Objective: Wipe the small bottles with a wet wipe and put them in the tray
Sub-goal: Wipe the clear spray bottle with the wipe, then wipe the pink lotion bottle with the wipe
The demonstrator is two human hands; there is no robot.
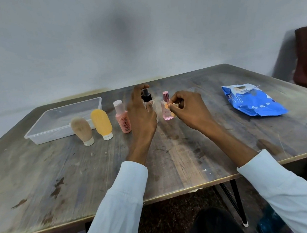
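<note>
Left hand [141, 115] around spray bottle [147, 100], right hand [189, 107] beside pink bottle [166, 106].

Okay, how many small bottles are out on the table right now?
5, in a row before the tray: beige bottle, yellow bottle, pink bottle, clear spray bottle in the left hand, pink perfume bottle beside the right hand. Hands could hide more.
</note>
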